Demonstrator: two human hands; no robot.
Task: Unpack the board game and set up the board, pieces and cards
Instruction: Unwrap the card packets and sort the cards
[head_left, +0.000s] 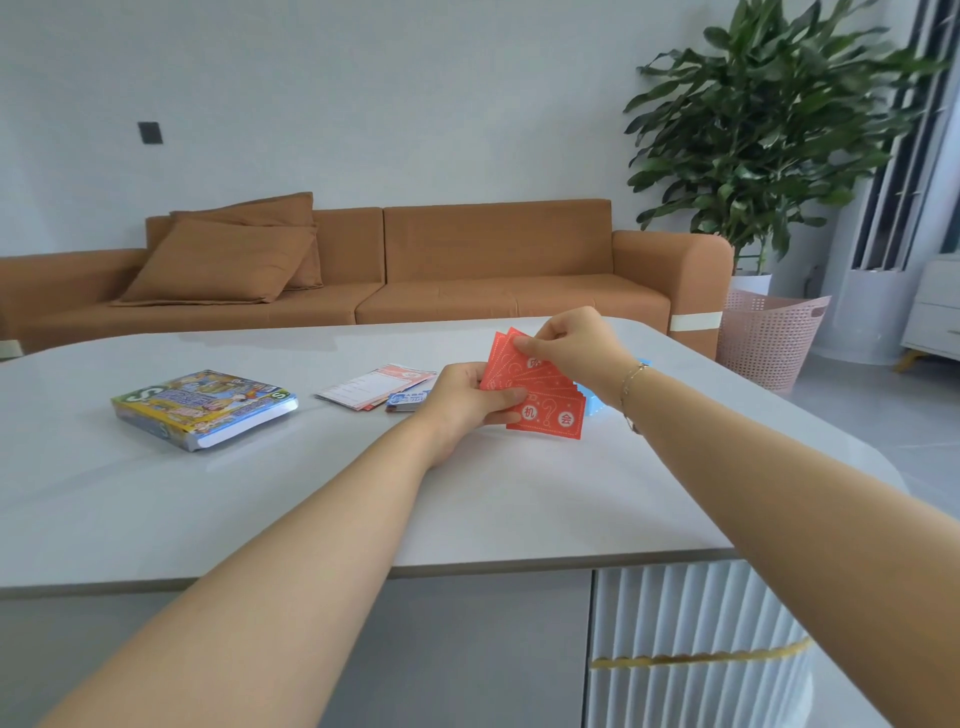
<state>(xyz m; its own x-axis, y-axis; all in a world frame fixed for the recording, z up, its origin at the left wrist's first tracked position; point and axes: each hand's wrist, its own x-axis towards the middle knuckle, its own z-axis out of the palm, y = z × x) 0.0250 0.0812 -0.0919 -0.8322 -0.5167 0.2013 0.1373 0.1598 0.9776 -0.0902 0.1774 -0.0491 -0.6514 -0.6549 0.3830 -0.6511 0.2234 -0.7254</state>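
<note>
The table (311, 499) top is smooth and glossy, stone-like, pale grey. The red cards (545, 395) look like thin matt paper with perforated edges. The box (205, 408) is printed cardboard under shiny film — it catches the light. The papers (374, 387) are matt. The sofa (467, 260) is matt woven cloth; the basket (769, 338) is perforated plastic.

Single head-worn view, wide-angle, facing forward and slightly down, table (311, 493) close, edges perhaps distorted
</note>
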